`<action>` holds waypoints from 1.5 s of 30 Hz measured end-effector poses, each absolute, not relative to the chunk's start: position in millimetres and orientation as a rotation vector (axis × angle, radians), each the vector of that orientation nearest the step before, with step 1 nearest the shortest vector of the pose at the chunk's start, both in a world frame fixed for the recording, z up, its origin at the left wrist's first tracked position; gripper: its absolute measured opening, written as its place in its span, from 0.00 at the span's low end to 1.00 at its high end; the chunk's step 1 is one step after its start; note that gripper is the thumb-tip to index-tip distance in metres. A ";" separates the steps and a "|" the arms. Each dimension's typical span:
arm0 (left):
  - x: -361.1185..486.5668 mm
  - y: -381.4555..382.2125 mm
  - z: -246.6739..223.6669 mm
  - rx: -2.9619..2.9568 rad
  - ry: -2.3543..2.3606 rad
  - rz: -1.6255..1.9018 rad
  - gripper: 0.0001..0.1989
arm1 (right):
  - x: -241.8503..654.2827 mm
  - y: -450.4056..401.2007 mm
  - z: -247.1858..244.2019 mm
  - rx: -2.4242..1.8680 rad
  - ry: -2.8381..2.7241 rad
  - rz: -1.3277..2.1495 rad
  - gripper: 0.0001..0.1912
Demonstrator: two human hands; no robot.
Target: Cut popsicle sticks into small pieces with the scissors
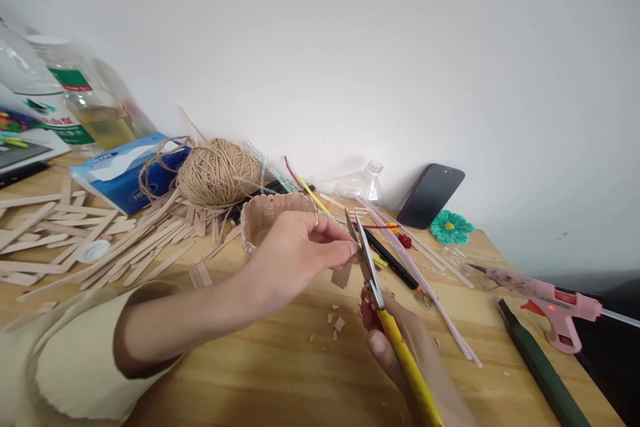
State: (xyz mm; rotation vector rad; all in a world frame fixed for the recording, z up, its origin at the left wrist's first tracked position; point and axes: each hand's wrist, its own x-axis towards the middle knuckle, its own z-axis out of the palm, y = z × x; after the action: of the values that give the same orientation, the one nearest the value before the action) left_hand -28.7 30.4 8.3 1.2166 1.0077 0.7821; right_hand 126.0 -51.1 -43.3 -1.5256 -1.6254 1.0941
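Note:
My right hand (395,340) grips a pair of scissors (369,267) with yellow handles, their blades pointing up and slightly parted. My left hand (305,247) is closed in a pinch, its fingertips right beside the blades. Whatever lies between those fingertips is too small to make out. Behind my left hand stands a small box (255,220) with a scalloped rim and glittery trim, partly hidden by the hand. Small wood chips (339,324) lie scattered on the tabletop (260,373) below the scissors.
Craft sticks (150,247) are heaped at the left, near a twine ball (219,172) and a blue tissue pack (145,173). Rightward are a phone (433,195), a teal flower (451,227), pink straws (435,300), a glue gun (555,300) and a dark green tool (540,360).

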 end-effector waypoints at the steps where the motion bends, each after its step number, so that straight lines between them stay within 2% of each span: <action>1: -28.8 30.4 7.7 1.215 1.007 0.780 0.03 | 125.9 -51.1 -43.6 -1.529 -1.624 1.085 0.31; 33: -31.5 31.9 8.8 1.271 0.983 0.757 0.03 | 128.7 -53.0 -32.8 -1.691 -1.658 1.046 0.31; 45: -32.5 34.4 6.8 1.234 0.847 0.722 0.03 | 149.3 -45.5 -70.3 -1.335 -1.651 1.218 0.33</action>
State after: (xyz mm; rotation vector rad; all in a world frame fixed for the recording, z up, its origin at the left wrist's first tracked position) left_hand -32.5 34.4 6.8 1.2345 0.8469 0.7223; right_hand 149.3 -45.5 -70.3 -1.3349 -1.6512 1.2179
